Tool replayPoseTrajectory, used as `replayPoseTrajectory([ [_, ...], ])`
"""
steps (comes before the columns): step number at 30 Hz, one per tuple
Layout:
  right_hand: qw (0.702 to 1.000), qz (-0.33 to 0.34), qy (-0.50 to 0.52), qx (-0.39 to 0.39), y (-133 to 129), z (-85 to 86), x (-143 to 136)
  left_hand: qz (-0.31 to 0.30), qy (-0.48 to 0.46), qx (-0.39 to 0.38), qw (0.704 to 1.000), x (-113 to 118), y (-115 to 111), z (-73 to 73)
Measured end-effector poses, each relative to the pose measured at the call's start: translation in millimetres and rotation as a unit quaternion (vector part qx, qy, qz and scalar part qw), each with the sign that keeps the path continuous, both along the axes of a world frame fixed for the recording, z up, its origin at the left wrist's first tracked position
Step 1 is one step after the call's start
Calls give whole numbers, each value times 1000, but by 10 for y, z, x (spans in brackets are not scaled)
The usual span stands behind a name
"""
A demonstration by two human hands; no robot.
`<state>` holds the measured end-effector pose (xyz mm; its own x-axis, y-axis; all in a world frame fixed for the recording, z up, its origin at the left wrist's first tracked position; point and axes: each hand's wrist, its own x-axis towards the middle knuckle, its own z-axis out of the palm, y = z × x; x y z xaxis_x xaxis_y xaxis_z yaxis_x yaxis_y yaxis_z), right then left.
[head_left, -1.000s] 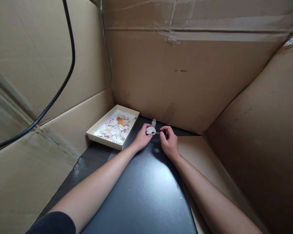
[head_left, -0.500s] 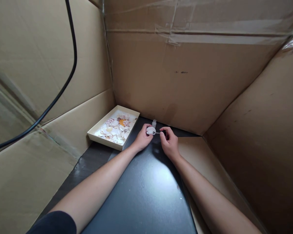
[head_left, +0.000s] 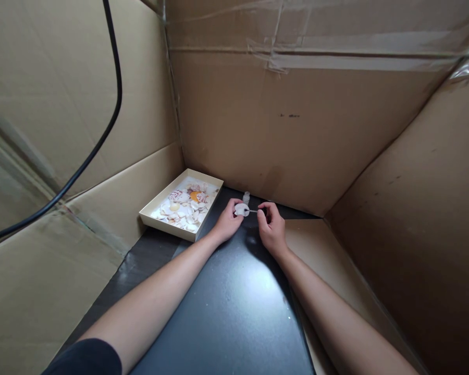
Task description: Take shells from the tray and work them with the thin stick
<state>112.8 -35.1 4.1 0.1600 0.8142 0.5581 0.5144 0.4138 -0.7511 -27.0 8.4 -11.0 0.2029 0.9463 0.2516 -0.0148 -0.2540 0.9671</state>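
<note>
You pinch a small, pale, rounded piece (head_left: 241,209) at the far part of a dark tabletop (head_left: 226,291), close to a cardboard far wall (head_left: 297,151). Your left hand (head_left: 228,223) curves around the piece's left side, thumb at the near edge and fingers at the far edge, spread only as wide as the piece itself. Your right hand (head_left: 272,226), fingers curled in, grips a thin rod (head_left: 253,211) whose left end meets a dark spot on the piece; whether it goes into the surface is too small to tell.

Just beyond your hands, a small whitish bottle (head_left: 246,197) stands in the narrow strip between the piece and the far wall, its lower part hidden from you. To the left of your left hand, a shallow cream tray (head_left: 168,227) filled with pale, orange and red-streaked shells (head_left: 180,195) sits against the left wall (head_left: 140,177), bounding the space on that side. On the right, a flat cardboard sheet (head_left: 310,234) lies beside your right hand, and your right forearm crosses its near part. A black cable (head_left: 115,99) curves down across the left wall, well apart from both hands. Clear tape (head_left: 336,61) runs along a seam high on the far wall, and a dark sleeve (head_left: 84,358) covers your upper left arm.
</note>
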Motion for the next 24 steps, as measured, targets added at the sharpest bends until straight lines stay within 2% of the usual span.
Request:
replayPoseTrajectory([
  [2,1000,7,-4,1,-2,2,-1,-4,1,3,1000,0,-7,11],
  [6,1000,-21,-7,4,-7,5,-11,5,9,16,1000,1,-17,22],
  [10,1000,10,-12,4,-4,-1,-19,4,11,25,1000,4,-14,14],
  [14,1000,-5,-11,3,-7,-5,-15,-1,13,16,1000,4,-11,13],
  [18,999,34,-28,3,-19,-8,-14,-9,7,6,1000,1,-22,28],
  [22,1000,7,-23,4,-21,-6,-15,-12,4,-1,1000,-2,-34,42],
  [24,1000,23,-17,5,-21,-2,-16,-15,3,-3,1000,-4,-34,43],
])
